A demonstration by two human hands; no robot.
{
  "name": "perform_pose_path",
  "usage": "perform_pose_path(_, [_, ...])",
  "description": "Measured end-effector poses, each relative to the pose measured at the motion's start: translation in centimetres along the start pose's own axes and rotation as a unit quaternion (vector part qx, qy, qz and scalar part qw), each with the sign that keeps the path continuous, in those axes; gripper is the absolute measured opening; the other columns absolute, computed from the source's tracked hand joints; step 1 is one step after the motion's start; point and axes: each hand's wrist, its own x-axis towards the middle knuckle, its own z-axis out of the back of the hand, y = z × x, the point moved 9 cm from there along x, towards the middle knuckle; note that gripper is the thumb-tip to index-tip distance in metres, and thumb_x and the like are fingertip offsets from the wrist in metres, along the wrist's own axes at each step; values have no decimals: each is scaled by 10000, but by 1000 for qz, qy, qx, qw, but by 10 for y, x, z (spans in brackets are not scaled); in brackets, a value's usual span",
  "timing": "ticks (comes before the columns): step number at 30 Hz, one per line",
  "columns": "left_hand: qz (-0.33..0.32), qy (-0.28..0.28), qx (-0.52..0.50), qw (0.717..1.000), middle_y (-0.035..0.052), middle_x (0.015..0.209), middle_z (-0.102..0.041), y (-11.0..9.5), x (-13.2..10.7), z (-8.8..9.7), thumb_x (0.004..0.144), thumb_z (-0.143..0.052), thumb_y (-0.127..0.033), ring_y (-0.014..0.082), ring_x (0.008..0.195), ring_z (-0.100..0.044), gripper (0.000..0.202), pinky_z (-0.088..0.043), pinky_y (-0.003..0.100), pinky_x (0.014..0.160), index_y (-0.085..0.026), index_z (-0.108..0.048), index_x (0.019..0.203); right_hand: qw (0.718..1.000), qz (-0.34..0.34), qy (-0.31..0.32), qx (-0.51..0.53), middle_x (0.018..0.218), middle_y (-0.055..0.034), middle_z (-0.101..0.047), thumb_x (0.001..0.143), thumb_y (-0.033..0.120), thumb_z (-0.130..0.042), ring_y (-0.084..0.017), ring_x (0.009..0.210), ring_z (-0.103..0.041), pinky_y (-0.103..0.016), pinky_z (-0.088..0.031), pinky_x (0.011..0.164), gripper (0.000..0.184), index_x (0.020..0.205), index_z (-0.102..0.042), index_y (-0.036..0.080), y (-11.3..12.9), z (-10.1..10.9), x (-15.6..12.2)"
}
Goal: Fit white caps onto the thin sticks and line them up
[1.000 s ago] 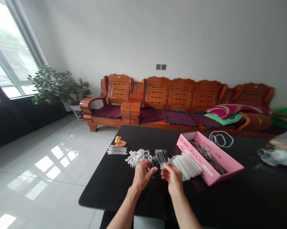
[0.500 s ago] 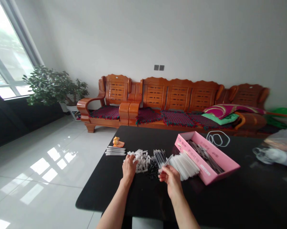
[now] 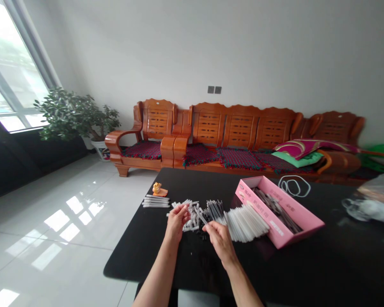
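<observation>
My right hand point(image 3: 220, 238) is closed on a pale, translucent pen barrel point(image 3: 202, 216), which tilts up toward the left. Facing it, my left hand point(image 3: 176, 221) is pinched together above the heap of white pen caps point(image 3: 189, 226); a small white cap seems to be between its fingertips, mostly hidden by them. Small black plugs point(image 3: 203, 235) lie just beyond my right fingers. Dark-tipped pen refills point(image 3: 215, 209) are bunched behind them, beside a stack of clear pen barrels point(image 3: 247, 224). Several assembled-looking pens point(image 3: 156, 201) lie in a row at the left.
A pink box point(image 3: 279, 215) holding dark sticks stands right of the barrels on the black table point(image 3: 140, 256). An orange figurine point(image 3: 159, 189) sits behind the row of pens. White loops point(image 3: 294, 186) and a plastic bag point(image 3: 379, 192) are farther right. Wooden seats point(image 3: 239, 128) line the wall.
My left hand has lifted slightly out of the cap heap and pinched. The right hand has moved left, bringing the pen barrel close to the left fingers and tilting it leftward.
</observation>
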Motion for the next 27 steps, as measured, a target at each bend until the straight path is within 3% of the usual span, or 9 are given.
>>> perform_pose_path(4, [-1, 3, -1, 1000, -18, 576, -584, -2, -3, -5, 573, -855, -332, 59, 508, -556, 391, -504, 165, 529, -96, -710, 850, 996, 47, 6, -71, 500, 61, -343, 853, 379, -514, -95, 484, -326, -240, -208, 460, 319, 667, -632, 148, 10, -2, -1])
perform_pose_path(18, [0, 22, 55, 998, -17, 572, -572, 13, -6, -18, 572, -827, -427, 70, 491, -521, 438, -455, 185, 489, -102, -710, 842, 992, 47, -14, -115, 483, 43, -394, 859, 385, -490, -136, 491, -387, -263, -238, 486, 327, 620, -594, 187, 6, -3, -1])
perform_pose_path(22, [-32, -11, 77, 996, -20, 584, -569, 8, -5, -16, 574, -812, -463, 74, 481, -503, 414, -401, 173, 430, -114, -682, 753, 988, 73, -19, -132, 493, 38, -411, 873, 394, -485, -133, 495, -389, -265, -238, 496, 341, 608, -560, 193, 13, -5, -3])
perform_pose_path(27, [-74, 2, 72, 995, -55, 490, -494, 6, -6, -22, 613, -788, -470, 45, 424, -403, 389, -312, 166, 428, -120, -633, 680, 985, 98, -26, -141, 467, 32, -399, 876, 400, -472, -129, 482, -369, -275, -225, 496, 381, 592, -595, 179, 22, -6, -3])
